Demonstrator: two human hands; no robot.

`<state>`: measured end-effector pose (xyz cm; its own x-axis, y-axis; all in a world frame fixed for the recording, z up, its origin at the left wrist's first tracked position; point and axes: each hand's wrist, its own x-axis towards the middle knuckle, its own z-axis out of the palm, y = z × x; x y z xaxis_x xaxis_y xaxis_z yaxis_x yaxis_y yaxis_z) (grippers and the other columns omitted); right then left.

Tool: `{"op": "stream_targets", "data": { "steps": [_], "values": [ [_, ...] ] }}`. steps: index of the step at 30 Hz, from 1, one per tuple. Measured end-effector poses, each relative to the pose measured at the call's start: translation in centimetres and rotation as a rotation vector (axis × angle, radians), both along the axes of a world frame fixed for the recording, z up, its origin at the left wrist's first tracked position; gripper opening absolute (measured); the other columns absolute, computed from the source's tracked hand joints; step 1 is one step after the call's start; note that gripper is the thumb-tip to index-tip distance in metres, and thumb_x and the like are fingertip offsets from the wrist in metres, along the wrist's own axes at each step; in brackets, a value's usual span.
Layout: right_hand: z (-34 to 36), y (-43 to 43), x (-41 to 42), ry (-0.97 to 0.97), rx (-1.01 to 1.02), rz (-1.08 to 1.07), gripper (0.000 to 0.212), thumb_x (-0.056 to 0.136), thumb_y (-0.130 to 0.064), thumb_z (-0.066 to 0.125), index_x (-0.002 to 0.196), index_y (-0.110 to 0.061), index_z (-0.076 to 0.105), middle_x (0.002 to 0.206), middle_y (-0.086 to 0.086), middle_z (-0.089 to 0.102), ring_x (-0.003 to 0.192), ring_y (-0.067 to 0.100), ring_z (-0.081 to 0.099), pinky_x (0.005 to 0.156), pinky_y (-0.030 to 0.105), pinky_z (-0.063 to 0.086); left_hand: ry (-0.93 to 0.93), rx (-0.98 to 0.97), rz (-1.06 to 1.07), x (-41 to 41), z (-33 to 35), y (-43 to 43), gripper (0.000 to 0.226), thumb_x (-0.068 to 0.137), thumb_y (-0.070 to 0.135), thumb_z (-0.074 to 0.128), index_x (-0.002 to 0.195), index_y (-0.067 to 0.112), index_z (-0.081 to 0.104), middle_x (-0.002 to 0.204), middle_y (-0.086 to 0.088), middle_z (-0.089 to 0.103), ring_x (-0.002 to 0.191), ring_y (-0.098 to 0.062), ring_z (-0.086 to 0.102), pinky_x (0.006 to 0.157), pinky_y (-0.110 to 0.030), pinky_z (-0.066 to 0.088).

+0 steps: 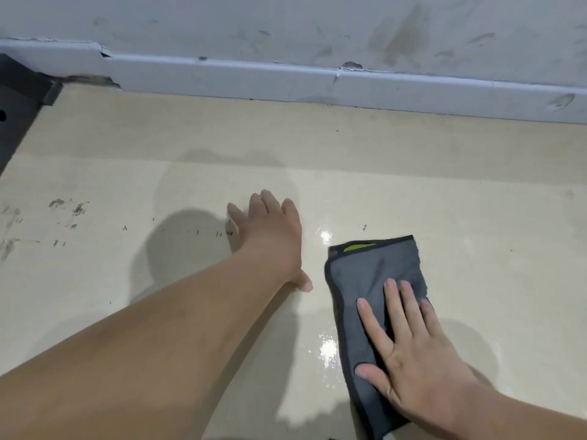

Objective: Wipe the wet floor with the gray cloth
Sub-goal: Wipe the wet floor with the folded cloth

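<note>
Head view: right hand [416,354] lies flat, fingers straight and spread, pressing the folded gray cloth [368,281] onto the glossy wet floor [324,347], likely to soak it up. Left hand [270,236], fingers straight and holding nothing, rests on the floor beside it, probably as a brace.

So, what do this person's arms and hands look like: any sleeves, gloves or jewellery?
Both are bare. The left hand and right hand wear no gloves, and no rings show on the fingers in view. The left forearm and right forearm carry no sleeve, watch or band as far as the frame shows them.
</note>
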<state>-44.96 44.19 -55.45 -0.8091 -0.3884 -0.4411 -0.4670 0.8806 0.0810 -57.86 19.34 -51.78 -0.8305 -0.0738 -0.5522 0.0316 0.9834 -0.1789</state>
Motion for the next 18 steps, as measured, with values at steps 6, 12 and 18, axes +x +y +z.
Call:
{"op": "stream_targets", "data": {
  "steps": [6, 12, 18],
  "values": [
    [2.4, -3.7, -11.9, -0.143, -0.098, 0.182, 0.087, 0.083, -0.091, 0.017, 0.159, -0.050, 0.003, 0.169, 0.014, -0.009, 0.156, 0.037, -0.004, 0.123, 0.058, 0.022, 0.025, 0.223, 0.134, 0.9, -1.2, -2.2, 0.162, 0.044, 0.086, 0.079, 0.162, 0.017, -0.008, 0.170, -0.019, -0.013, 0.157, -0.037, -0.011, 0.121, -0.061, 0.024],
    [3.7, -7.8, -24.7, -0.231, -0.034, -0.140, 0.101, 0.071, -0.096, 0.041, 0.150, -0.064, -0.013, 0.167, -0.014, -0.024, 0.156, 0.015, -0.015, 0.124, 0.051, 0.020, -0.025, 0.209, 0.185, 0.6, -1.1, -1.8, 0.164, 0.044, 0.080, 0.085, 0.161, 0.021, -0.014, 0.169, -0.015, -0.022, 0.157, -0.035, -0.018, 0.124, -0.061, 0.015],
    [3.1, 0.5, -24.6, -0.153, -0.054, -0.442, 0.104, 0.074, -0.096, 0.034, 0.156, -0.053, -0.014, 0.170, 0.002, -0.019, 0.157, 0.029, -0.012, 0.125, 0.055, 0.013, -0.065, 0.065, 0.191, 0.3, -0.4, -0.7, 0.165, 0.046, 0.081, 0.083, 0.161, 0.019, -0.017, 0.169, -0.017, -0.017, 0.157, -0.037, -0.012, 0.125, -0.057, 0.013]
  ]
}}
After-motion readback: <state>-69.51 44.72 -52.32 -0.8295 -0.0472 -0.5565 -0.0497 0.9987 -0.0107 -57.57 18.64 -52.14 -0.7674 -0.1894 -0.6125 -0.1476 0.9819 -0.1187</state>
